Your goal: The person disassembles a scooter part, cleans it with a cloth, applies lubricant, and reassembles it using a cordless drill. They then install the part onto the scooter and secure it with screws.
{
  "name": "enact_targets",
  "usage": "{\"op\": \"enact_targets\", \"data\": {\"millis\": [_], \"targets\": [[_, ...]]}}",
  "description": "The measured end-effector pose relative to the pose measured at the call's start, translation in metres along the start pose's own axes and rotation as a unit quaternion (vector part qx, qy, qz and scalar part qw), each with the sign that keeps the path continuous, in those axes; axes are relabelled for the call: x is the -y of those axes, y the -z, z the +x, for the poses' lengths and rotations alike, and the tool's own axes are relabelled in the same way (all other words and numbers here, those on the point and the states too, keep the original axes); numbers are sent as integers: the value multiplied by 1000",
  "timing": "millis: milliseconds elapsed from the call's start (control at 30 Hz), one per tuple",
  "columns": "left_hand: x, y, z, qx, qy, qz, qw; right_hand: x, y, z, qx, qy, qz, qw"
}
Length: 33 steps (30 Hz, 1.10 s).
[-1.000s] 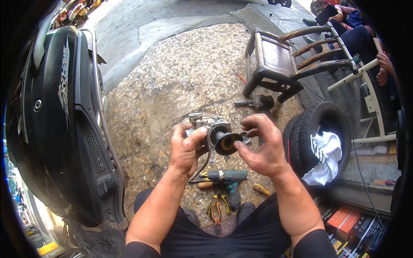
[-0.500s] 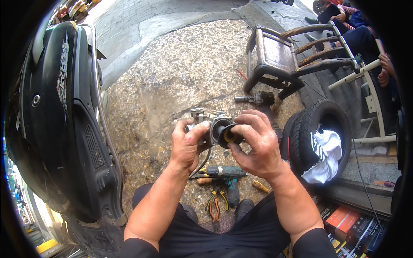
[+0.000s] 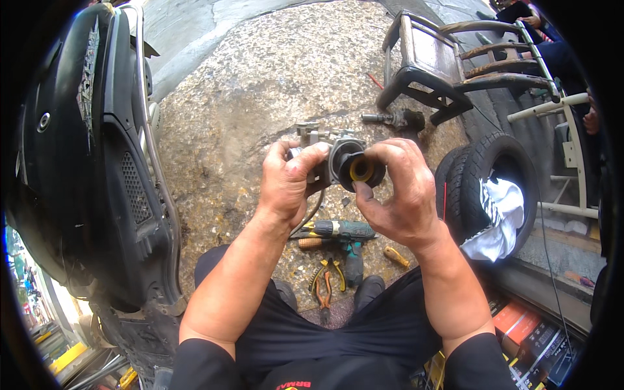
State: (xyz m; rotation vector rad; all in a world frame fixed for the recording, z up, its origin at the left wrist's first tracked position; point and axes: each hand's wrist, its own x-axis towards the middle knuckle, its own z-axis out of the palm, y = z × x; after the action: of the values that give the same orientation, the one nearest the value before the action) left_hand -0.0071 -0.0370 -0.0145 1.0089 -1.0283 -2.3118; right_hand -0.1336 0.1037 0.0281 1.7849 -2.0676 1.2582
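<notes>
My left hand (image 3: 283,182) is closed round a silver metal carburetor-like body (image 3: 313,135) with a dark hose (image 3: 318,207) hanging from it. My right hand (image 3: 404,188) pinches a black round rubber part (image 3: 368,175) with a yellowish inner ring, against the open mouth of the body; whether it is seated is hidden. Below them on the floor lie a green cordless drill (image 3: 353,260), yellow-and-black pliers (image 3: 325,289) and a yellow-handled tool (image 3: 396,256).
A black scooter (image 3: 84,162) stands at left. At right are a wooden chair (image 3: 429,52), stacked tyres (image 3: 465,166) with white cloth (image 3: 500,214), a cream metal frame (image 3: 577,164), a seated person (image 3: 530,23), a power tool (image 3: 400,121) and boxes (image 3: 520,325).
The view has shifted, so the floor and both hands sit higher in the picture. My right hand's fingers have shifted round the black part, whose yellowish ring now faces more toward me.
</notes>
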Motion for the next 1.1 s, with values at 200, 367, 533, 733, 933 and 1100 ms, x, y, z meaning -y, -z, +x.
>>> {"op": "enact_targets", "data": {"millis": [200,367,533,733,933,1100], "targets": [[-3,-3,0,8,3,-7,1000,7,-2,3,-10,-13,-12,1000],[0,-2,-3,9,-4,-24,1000,5,0,0,-2,2,-40,999],[-5,-3,-5,7,-3,0,1000,10,-3,-2,-13,-26,-36,999],[-11,7,-3,51,69,-24,996,-1,8,5,-16,-52,101,993],[-19,15,1,79,149,-5,986,-20,36,9,166,-163,132,964],[-20,15,3,142,118,16,983,-20,15,5,107,-85,128,982]]}}
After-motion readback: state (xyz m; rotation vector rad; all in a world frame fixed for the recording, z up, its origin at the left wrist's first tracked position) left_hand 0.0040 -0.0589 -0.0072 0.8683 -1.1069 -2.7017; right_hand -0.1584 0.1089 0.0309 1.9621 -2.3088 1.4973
